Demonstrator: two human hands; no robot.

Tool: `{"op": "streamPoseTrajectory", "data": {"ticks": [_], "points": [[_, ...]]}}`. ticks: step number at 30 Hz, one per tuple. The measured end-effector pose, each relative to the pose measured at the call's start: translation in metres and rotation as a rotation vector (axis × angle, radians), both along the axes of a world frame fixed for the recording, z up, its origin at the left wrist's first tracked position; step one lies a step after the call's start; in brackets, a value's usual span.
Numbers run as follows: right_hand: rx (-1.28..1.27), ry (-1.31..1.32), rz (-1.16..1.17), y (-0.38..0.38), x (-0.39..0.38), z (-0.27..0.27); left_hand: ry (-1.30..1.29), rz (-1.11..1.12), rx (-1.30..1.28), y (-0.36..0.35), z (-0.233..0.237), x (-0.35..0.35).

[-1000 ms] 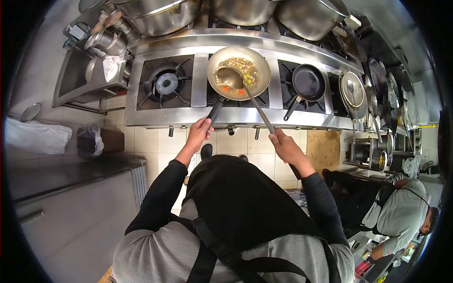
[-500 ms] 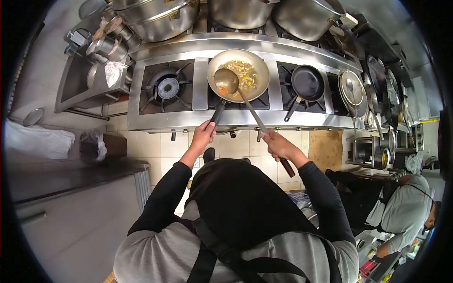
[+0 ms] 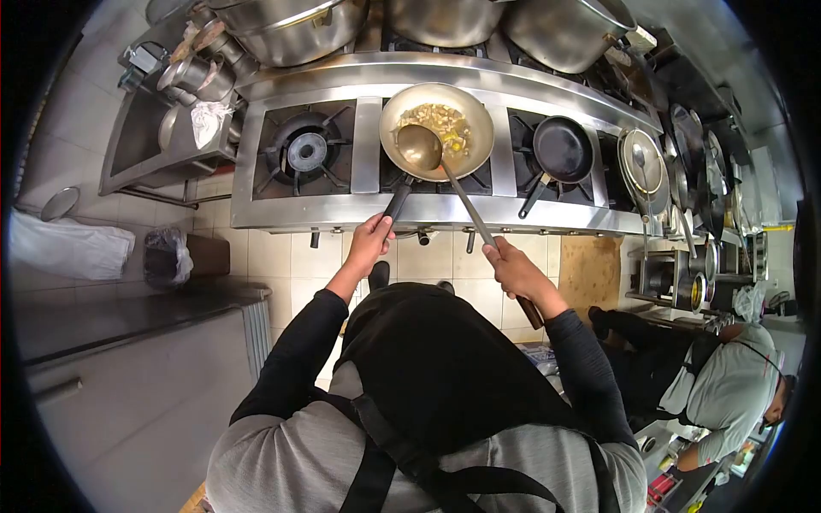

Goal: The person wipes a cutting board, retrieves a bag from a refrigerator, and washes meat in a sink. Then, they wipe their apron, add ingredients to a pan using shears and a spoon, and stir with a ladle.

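A light-coloured frying pan [image 3: 479,115] is over the middle front burner, with chopped food [image 3: 440,120] in pale liquid inside it. My left hand [image 3: 370,244] is closed around the pan's black handle [image 3: 398,201]. Closed on the long shaft of a metal ladle [image 3: 419,147] is my right hand [image 3: 518,272]; the ladle's dark grip end sticks out below the hand. The ladle's bowl rests in the left part of the pan, over the food.
An unused-looking burner [image 3: 306,152] lies left of the pan, and a small black pan [image 3: 563,149] sits to the right. Large steel pots [image 3: 295,34] line the back. Stacked pans [image 3: 641,162] stand far right. Another person [image 3: 718,376] leans at the lower right.
The ladle's bowl has shifted slightly right and down within the pan, and orange pieces seen in it before no longer show there. My right hand has moved a little right and down.
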State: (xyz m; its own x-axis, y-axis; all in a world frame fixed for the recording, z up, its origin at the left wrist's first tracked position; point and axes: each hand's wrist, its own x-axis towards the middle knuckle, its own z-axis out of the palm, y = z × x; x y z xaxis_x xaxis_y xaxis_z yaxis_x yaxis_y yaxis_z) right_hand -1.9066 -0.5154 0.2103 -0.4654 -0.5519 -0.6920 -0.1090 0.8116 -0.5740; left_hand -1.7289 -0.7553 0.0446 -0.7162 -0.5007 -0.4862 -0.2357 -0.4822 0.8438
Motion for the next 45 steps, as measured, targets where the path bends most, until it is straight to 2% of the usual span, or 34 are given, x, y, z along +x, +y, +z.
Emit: {"op": "streamPoseTrajectory", "data": {"ticks": [9,14,19,22,26,28,31,36,45], "points": [[-0.007,0.020,-0.030,-0.011,-0.002,0.014,-0.015,0.013,0.033,0.000,-0.001,0.001],[-0.015,-0.134,-0.112,-0.014,-0.003,-0.005,-0.018,0.011,0.017,0.000,-0.002,-0.001],[-0.006,-0.171,-0.089,-0.011,0.009,0.001,-0.005,-0.006,0.021,-0.001,-0.003,0.000],[-0.014,0.017,-0.023,-0.011,0.007,0.002,-0.014,-0.013,0.015,-0.001,-0.003,0.000],[-0.021,0.123,0.025,-0.003,0.000,-0.007,-0.037,-0.007,0.026,-0.001,0.002,0.001],[-0.182,0.524,0.188,0.017,-0.010,-0.036,-0.010,-0.013,0.017,-0.001,-0.001,0.001],[-0.058,0.542,0.207,0.026,-0.018,-0.014,-0.024,-0.014,0.014,-0.001,0.002,0.001],[0.044,0.825,0.394,0.044,-0.031,0.002,-0.032,-0.018,0.013,-0.001,0.000,0.001],[0.129,0.846,0.511,0.045,-0.048,-0.003,-0.019,-0.006,0.000,0.000,0.004,0.002]]}}
